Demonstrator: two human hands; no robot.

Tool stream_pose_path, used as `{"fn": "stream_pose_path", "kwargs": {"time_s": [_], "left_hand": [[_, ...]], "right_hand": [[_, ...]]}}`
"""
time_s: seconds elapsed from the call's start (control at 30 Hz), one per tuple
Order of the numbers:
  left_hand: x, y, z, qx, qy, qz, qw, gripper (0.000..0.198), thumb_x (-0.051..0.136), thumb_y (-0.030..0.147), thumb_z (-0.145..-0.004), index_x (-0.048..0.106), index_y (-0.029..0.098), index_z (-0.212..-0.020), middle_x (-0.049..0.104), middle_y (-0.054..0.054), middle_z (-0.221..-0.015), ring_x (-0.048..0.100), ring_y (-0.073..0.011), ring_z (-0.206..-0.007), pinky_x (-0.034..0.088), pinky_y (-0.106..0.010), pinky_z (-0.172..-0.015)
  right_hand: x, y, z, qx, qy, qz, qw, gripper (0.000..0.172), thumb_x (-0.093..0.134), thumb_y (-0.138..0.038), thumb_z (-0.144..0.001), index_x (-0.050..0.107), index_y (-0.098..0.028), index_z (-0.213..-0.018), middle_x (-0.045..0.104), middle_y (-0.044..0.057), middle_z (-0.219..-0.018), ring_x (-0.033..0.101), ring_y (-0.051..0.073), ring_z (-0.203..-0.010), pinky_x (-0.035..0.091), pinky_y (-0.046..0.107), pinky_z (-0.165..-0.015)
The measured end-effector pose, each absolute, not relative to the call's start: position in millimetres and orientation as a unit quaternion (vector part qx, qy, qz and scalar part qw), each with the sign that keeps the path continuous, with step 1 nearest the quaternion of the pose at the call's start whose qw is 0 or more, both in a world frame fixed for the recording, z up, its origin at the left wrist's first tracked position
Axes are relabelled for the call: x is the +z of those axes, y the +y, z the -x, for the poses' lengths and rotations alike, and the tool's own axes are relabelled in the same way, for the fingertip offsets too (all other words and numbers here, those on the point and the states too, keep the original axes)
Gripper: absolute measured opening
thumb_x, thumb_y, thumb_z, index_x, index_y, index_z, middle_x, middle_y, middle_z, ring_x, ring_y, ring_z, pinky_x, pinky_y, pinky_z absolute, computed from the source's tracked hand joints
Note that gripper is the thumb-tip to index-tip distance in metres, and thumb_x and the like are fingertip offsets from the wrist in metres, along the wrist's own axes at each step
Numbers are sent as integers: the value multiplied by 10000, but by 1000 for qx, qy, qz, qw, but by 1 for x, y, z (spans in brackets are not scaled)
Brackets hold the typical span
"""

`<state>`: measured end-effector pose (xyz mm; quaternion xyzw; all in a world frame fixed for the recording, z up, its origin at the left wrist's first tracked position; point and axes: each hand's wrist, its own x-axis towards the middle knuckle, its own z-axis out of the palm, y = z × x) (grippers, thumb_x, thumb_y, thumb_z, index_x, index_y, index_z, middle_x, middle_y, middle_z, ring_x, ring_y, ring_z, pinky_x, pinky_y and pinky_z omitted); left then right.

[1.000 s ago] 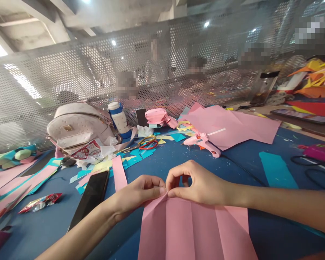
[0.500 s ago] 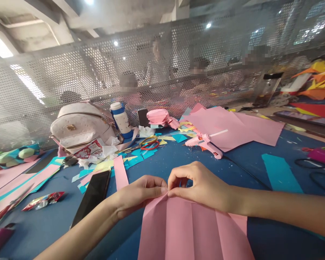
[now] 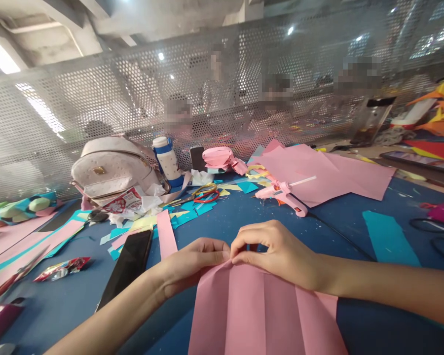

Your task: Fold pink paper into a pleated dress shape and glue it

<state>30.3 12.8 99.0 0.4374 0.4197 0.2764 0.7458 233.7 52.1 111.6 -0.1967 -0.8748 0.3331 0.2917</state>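
Note:
A sheet of pink paper (image 3: 264,315) with several lengthwise creases hangs toward me at the bottom centre. My left hand (image 3: 203,257) pinches its top edge between thumb and fingers. Right beside it, my right hand (image 3: 272,250) pinches the same edge, the two sets of fingertips touching or nearly so. The fold under the fingertips is partly hidden. Beyond my hands lies a pink glue gun (image 3: 286,198) with a clear glue stick in its back. Left of my left hand are a black phone (image 3: 129,264) and a pink paper strip (image 3: 166,232).
Scissors (image 3: 205,195) lie among blue and yellow paper scraps. Behind stand a pale backpack (image 3: 113,165) and a white-and-blue bottle (image 3: 168,161). Large pink sheets (image 3: 333,172) spread at the back right, near a blue strip (image 3: 390,239). A perforated metal screen (image 3: 140,98) closes the far side, with people beyond.
Both hands keep their pinch on the pink paper and have barely moved. The whole view has shifted slightly, so the background sits a little farther right.

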Motion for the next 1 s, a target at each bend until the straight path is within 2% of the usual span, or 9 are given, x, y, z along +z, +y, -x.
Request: {"fn": "stream_pose_path", "kwargs": {"time_s": [0.1, 0.17, 0.23, 0.37, 0.5, 0.63, 0.83, 0.9, 1.0], "left_hand": [[105, 11, -31, 296, 473, -559, 613, 351, 674, 490, -804, 654, 143, -850, 605, -18, -763, 513, -114, -644, 338, -220, -589], [113, 7, -32, 291, 495, -670, 470, 338, 536, 468, -909, 700, 172, -904, 652, -37, -829, 560, -157, -753, 379, -243, -669], [118, 0, -34, 262, 507, -746, 342, 349, 455, 421, -956, 732, 209, -945, 690, -51, -883, 591, -195, -847, 393, -267, -754], [115, -9, -38, 210, 545, -789, 192, 276, 504, 365, -929, 747, 234, -924, 690, -62, -747, 593, -208, -695, 353, -268, -626], [106, -9, -40, 214, 558, -778, 195, 315, 471, 343, -942, 732, 236, -802, 666, -57, -665, 584, -193, -622, 320, -256, -575], [104, -8, -40, 196, 556, -781, 207, 345, 422, 315, -958, 695, 204, -778, 649, -56, -654, 565, -180, -607, 301, -261, -569], [98, -7, -41, 241, 538, -776, 225, 438, 395, 365, -974, 613, 172, -647, 506, -12, -563, 421, -134, -550, 239, -269, -533], [95, -6, -42, 252, 538, -766, 245, 440, 393, 381, -975, 612, 165, -661, 478, 4, -565, 379, -123, -551, 234, -261, -528], [94, -3, -43, 279, 532, -740, 302, 409, 407, 397, -968, 664, 166, -750, 552, -4, -642, 412, -134, -609, 281, -238, -555]], "right_hand": [[114, 56, -233, 348, -865, 229, 279, 69, 687, -170, -838, 725, -196, -787, 704, -26, -789, 622, 112, -728, 436, 213, -692], [113, 61, -233, 361, -857, 248, 271, 84, 673, -190, -845, 718, -201, -774, 703, -23, -786, 620, 125, -732, 434, 224, -681], [111, 65, -233, 376, -847, 266, 264, 90, 662, -213, -849, 710, -201, -775, 704, -17, -790, 619, 139, -745, 433, 233, -677], [109, 68, -232, 383, -843, 281, 252, 85, 662, -242, -848, 697, -205, -779, 705, -17, -810, 611, 147, -769, 418, 241, -679], [109, 65, -231, 390, -841, 277, 251, 65, 661, -246, -851, 684, -213, -800, 700, -26, -829, 609, 139, -784, 416, 237, -697], [107, 66, -230, 411, -830, 281, 250, 61, 665, -254, -843, 677, -211, -802, 699, -31, -827, 597, 132, -757, 417, 237, -691], [104, 68, -230, 420, -829, 276, 246, 77, 679, -277, -830, 684, -202, -811, 701, -19, -828, 604, 142, -769, 419, 246, -705], [105, 69, -231, 415, -832, 274, 246, 55, 674, -253, -826, 682, -202, -807, 698, -22, -821, 604, 141, -771, 416, 244, -704], [107, 72, -234, 394, -840, 275, 254, 43, 646, -198, -823, 669, -195, -787, 689, -20, -799, 594, 138, -755, 412, 244, -691]]}}
